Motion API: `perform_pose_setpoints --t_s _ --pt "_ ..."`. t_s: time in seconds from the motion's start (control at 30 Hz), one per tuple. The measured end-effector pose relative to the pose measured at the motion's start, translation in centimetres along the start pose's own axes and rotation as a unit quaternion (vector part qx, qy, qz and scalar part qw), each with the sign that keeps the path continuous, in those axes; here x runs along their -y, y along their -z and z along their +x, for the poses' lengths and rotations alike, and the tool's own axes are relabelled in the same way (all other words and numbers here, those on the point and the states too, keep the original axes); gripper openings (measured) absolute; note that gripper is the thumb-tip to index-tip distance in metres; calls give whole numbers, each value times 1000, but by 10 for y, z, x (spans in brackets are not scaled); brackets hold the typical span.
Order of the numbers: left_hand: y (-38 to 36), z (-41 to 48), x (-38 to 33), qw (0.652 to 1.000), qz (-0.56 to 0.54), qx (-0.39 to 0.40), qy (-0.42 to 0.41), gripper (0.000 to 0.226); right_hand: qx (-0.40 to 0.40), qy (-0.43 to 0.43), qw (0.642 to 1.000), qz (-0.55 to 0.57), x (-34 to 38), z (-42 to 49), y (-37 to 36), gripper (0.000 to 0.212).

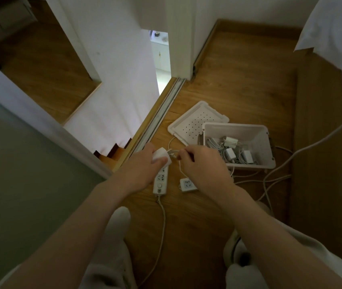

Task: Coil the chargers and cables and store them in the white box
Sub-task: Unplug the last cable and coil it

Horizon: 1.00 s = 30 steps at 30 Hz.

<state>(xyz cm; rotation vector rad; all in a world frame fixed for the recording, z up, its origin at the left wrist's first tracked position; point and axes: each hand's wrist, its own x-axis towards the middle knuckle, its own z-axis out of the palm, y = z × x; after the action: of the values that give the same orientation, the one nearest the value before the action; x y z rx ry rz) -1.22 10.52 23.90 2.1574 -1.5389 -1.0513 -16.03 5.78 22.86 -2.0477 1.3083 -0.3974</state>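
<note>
My left hand [145, 163] grips a white charger block [161, 155] above the floor. My right hand [199, 163] pinches the thin white cable [179, 165] that comes out of that charger; a loop of it hangs down between my hands. To the right stands the white box [258, 161], open, with several coiled chargers and cables [231, 152] inside. Its perforated lid [189, 125] lies flat behind it.
A white power strip [160, 180] lies on the wooden floor under my left hand, its cord trailing toward me. A small white socket adapter [187, 184] lies beside it. More white cables [270, 176] run across the floor at right. A sliding-door track [161, 113] and stairs border the left.
</note>
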Motion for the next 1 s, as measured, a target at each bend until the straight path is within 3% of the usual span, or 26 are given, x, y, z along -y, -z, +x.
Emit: perform_pose_setpoints --t_s 0.13,0.27,0.37,0.43,0.53,0.6,0.7,0.87,1.0 --pt "-8 9 -4 990 -114 -59 54 20 25 21 999 17 11 -6 -9 29" --pt "-9 17 -11 958 -247 -105 103 20 78 15 994 80 23 -20 -24 20" --pt "-9 17 -10 927 -332 -115 130 31 101 50 991 65 28 -28 -34 15" --pt "-7 16 -12 873 -452 -107 152 37 124 68 989 47 29 -33 -39 15" --pt "0 15 -12 740 -654 -82 135 41 154 100 983 32 28 -37 -44 15" --pt "6 12 -13 702 -701 -64 111 35 161 122 979 21 24 -35 -43 16" --pt "17 6 -13 703 -708 -31 67 25 187 117 975 18 15 -28 -41 15" --pt "37 -2 -11 746 -665 31 1 27 240 82 967 -16 -2 -12 -30 23" --pt "54 -6 -1 782 -610 123 -30 31 194 67 978 -28 -16 7 -10 31"
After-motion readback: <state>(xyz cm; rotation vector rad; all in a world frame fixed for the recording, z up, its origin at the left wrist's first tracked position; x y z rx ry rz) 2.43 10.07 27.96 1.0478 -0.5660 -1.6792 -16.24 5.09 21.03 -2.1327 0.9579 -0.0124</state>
